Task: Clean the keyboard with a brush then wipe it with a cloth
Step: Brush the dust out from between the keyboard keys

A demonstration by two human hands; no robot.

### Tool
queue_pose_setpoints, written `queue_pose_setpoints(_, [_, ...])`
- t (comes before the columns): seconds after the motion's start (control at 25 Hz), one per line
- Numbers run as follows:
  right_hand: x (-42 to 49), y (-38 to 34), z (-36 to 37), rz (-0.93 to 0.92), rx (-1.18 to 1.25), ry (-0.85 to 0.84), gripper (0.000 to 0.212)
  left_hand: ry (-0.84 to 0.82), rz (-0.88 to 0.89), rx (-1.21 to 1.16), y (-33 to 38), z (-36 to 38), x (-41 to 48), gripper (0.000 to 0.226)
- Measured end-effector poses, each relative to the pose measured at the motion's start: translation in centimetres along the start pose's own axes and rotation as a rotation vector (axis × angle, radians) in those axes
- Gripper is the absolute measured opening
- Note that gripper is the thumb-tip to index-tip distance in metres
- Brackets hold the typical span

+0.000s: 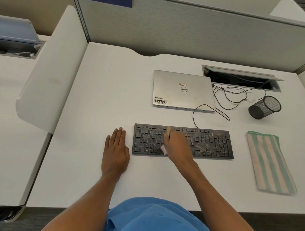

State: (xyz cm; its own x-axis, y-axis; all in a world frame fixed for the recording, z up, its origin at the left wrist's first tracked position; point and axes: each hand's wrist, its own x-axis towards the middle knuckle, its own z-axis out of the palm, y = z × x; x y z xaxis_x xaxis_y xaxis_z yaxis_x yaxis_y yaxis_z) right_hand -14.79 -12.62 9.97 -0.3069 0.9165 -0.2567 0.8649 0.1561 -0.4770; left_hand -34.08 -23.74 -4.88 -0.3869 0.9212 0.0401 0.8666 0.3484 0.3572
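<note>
The right hand (177, 146) gripped a small brush with a pale wooden handle (168, 131) over the middle of the flat black plastic keyboard (213, 144), with its whitish bristles at the lower key rows. Pale crumbs covered the right part of the keyboard. The left hand (115, 148) lay open and flat on the white desk (96, 95), at 9 o'clock from the keyboard. The folded cloth with green and beige stripes (268, 162) lay at 3 o'clock, apart from it.

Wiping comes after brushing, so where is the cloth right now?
In the head view the striped cloth lies flat on the desk at the right, just right of the keyboard and nearer the person than the tipped mesh cup.
</note>
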Motion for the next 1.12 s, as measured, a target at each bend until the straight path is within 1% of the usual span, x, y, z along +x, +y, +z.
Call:
queue_pose_setpoints(0.08, [0.3,-0.2,-0.1,-0.001,0.118,0.074,0.046,-0.001,0.0,-0.002,0.1,0.0,0.0,0.068])
queue_pose_setpoints(0.16, [0.3,-0.6,0.7,0.008,0.214,0.056,0.047,0.001,-0.002,-0.002,0.0,-0.1,0.1,0.068])
queue_pose_setpoints(0.24, [0.1,-0.6,1.1,0.012,0.183,-0.004,0.043,-0.002,0.001,0.001,0.1,0.0,0.0,0.067])
queue_pose_setpoints(0.32, [0.3,-0.3,0.7,0.014,0.051,-0.085,0.038,-0.001,-0.004,0.003,0.0,0.0,0.0,0.067])
queue_pose_setpoints(0.36, [0.5,-0.2,0.4,0.01,-0.029,-0.096,0.035,-0.002,-0.007,0.004,-0.1,0.0,0.0,0.067])
queue_pose_setpoints(0.44, [1.0,0.3,0.2,-0.012,-0.103,-0.014,0.034,-0.005,-0.005,0.007,-0.1,0.1,-0.1,0.067])
queue_pose_setpoints(0.52, [1.2,0.6,-0.1,-0.03,0.065,0.063,0.039,-0.004,-0.004,0.005,0.0,0.0,-0.1,0.067])
queue_pose_setpoints(0.6, [1.2,0.2,-0.1,-0.014,0.211,0.072,0.038,-0.003,-0.004,0.001,0.0,0.0,0.0,0.067])
queue_pose_setpoints(0.72, [1.2,-0.3,0.3,-0.018,0.189,0.077,0.034,-0.004,-0.001,0.003,0.0,0.0,0.0,0.068])
queue_pose_setpoints(0.92, [1.6,0.5,-0.1,0.001,0.013,-0.043,0.04,-0.006,-0.003,0.002,-0.1,0.1,0.0,0.068])
queue_pose_setpoints(1.0, [1.6,0.5,-0.7,0.015,0.032,0.0,0.04,-0.005,-0.003,0.003,0.0,0.1,0.0,0.068])
queue_pose_setpoints(1.12, [1.6,0.4,-0.3,-0.036,0.167,0.062,0.032,-0.002,-0.003,0.003,0.0,0.0,0.1,0.068])
